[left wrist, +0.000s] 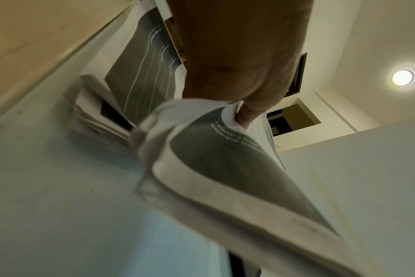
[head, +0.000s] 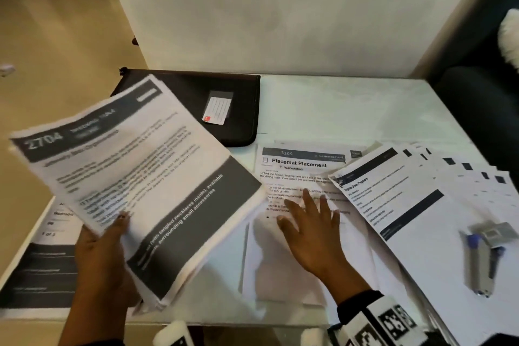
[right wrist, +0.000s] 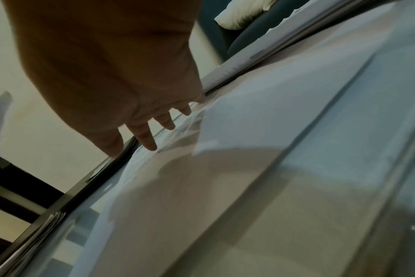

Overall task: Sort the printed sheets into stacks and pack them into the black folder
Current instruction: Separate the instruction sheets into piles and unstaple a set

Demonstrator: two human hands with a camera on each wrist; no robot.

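My left hand (head: 112, 236) grips a thick stack of printed sheets (head: 134, 166) headed "2704", lifted and tilted above the table's left side; in the left wrist view the thumb (left wrist: 244, 116) pinches the stack's (left wrist: 216, 161) edge. My right hand (head: 306, 216) lies flat with fingers spread on the "Placemat Placement" sheet (head: 297, 166) in the middle; the right wrist view shows its fingertips (right wrist: 152, 144) touching that paper (right wrist: 249, 168). A black folder (head: 202, 109) with a label pocket lies shut at the back. Fanned sheets (head: 415, 199) spread across the right.
Another stack with dark bands (head: 39, 270) lies at the table's (head: 351, 109) left front corner. A stapler-like tool with blue parts (head: 483, 253) rests on the right sheets. A wall stands behind; a dark sofa (head: 483, 87) is to the right.
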